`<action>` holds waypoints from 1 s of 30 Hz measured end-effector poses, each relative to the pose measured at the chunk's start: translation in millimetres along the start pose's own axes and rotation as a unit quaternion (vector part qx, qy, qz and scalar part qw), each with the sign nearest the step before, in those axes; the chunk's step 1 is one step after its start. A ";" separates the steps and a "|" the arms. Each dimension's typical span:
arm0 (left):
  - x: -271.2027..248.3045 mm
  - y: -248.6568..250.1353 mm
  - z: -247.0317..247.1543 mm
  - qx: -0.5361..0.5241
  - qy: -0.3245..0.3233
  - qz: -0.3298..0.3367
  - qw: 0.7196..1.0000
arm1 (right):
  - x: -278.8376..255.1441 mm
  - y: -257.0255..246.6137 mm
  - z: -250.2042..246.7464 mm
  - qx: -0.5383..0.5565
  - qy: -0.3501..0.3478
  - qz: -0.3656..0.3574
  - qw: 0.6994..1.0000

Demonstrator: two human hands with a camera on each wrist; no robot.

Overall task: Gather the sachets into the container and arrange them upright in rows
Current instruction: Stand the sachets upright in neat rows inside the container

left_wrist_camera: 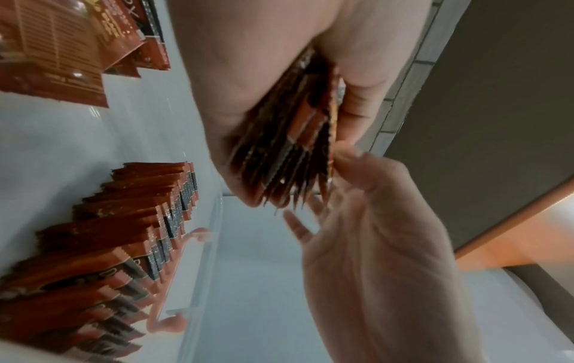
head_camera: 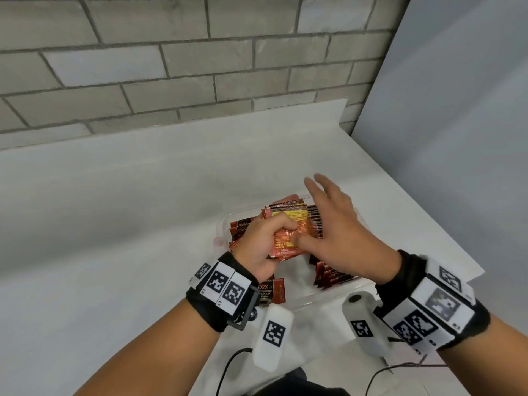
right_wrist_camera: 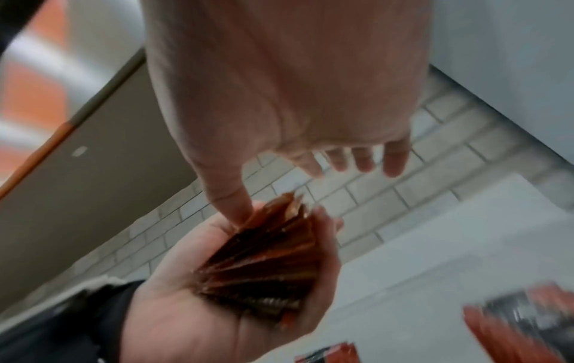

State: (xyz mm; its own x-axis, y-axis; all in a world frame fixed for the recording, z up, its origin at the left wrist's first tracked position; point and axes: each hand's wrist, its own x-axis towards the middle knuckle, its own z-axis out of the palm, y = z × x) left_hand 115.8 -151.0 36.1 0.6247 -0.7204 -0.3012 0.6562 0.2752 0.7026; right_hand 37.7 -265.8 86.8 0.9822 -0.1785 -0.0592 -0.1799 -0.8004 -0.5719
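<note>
Directly above the clear container (head_camera: 328,295), the left hand (head_camera: 263,244) clamps a fanned stack of sachets (head_camera: 288,232), long axis pointing away from the wrist. The right hand (head_camera: 337,224), fingers spread and holding nothing, touches the stack's near edge with its thumb. Below the grip, upright sachet rows (left_wrist_camera: 118,233) line both container sides; the centre gap lies nearest.
</note>
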 end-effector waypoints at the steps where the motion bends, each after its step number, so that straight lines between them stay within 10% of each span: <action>1: 0.1 1.2 0.1 0.014 0.002 -0.008 1.000 | -2.8 -2.5 -3.2 0.004 0.016 -0.048 0.999; 7: -0.3 6.9 10.3 0.034 -0.061 -0.050 0.996 | -0.2 -1.4 4.9 -0.155 -0.040 -0.173 0.972; 16: -1.4 8.2 -1.9 -0.067 -0.163 -0.064 0.982 | 3.1 9.1 0.3 0.022 -0.047 -0.107 0.993; 30: 3.7 5.0 -5.0 0.006 -0.136 -0.038 0.990 | 5.5 10.7 8.3 0.045 0.002 -0.140 0.989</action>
State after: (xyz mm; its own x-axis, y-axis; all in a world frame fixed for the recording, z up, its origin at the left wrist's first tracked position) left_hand 123.5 -149.1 35.2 0.4361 -0.8839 -0.1693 0.6909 0.2083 0.6923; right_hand 41.6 -270.6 73.5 0.9924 0.0403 0.1158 0.1052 -0.7650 -0.6354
